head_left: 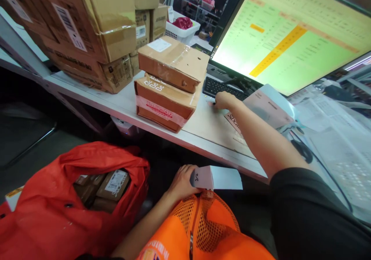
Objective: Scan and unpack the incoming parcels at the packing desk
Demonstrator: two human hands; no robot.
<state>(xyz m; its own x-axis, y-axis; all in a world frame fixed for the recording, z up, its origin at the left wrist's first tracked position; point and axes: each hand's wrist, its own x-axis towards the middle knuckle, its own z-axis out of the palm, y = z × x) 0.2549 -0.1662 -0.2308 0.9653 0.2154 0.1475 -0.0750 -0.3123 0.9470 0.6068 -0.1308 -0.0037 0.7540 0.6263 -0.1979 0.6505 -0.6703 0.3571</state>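
Observation:
My left hand (181, 182) is closed around one end of a small white and pink carton (216, 177), held below the table edge, just above my orange mesh vest. My right hand (223, 100) reaches over the white table (87, 94) with its fingers curled around a small dark object, perhaps a pen, right in front of the black keyboard (218, 87). Beside that hand, to the left, two taped cardboard boxes (171, 80) are stacked. A pale pink packet (268, 107) lies just right of my forearm.
A large monitor (292, 36) with a green and orange spreadsheet leans over the table's right. Big cardboard boxes (75, 28) crowd the back left. On the floor at left, an open red bag (60, 206) holds small parcels. A white basket (182, 30) stands behind.

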